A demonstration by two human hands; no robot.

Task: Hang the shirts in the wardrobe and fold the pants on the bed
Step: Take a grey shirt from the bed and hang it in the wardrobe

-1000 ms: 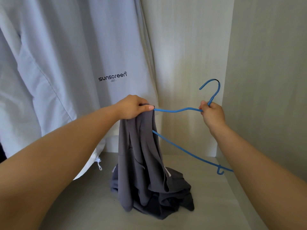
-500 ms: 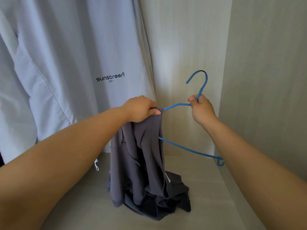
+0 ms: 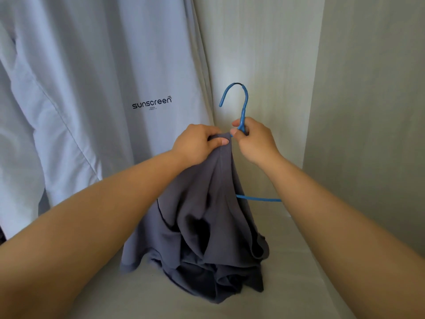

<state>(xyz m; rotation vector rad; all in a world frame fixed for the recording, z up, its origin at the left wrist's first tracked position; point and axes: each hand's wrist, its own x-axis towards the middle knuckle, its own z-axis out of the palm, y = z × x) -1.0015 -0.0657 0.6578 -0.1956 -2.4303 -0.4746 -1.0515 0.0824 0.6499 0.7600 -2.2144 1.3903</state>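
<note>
The left hand [image 3: 197, 143] is curled tight round the top edge of the grey shirt [image 3: 202, 215], with the thumb pressed on the front of the cloth. The right hand [image 3: 255, 140] is just beside it, almost touching. Its fingers are curled round the neck of the blue hanger [image 3: 242, 107], right under the hook.

The hook sticks up above the right hand. Its open end bends over to the left and points down. One thin blue bar of the hanger pokes out from the right edge of the grey shirt, lower down, and runs behind the right arm. The rest of the hanger is hidden in the cloth.

The grey shirt hangs down from the left hand like a tent. Its bottom part lies in a soft heap on the wardrobe floor [image 3: 287, 261], between the two arms. The hem curls out at the left and at the right of the heap.

To the left hangs a big white jacket [image 3: 92, 77] with the word "sunscreen" on it. Its right edge comes down just beside the left hand.

Behind the hook is the pale back wall [image 3: 253, 54]. It shows as a strip between the edge of the white jacket and the side wall [image 3: 368, 111], and the hook stands in this strip with bare wall above it. The side wall is near the right arm. Bare floor shows on both sides of the heap.
</note>
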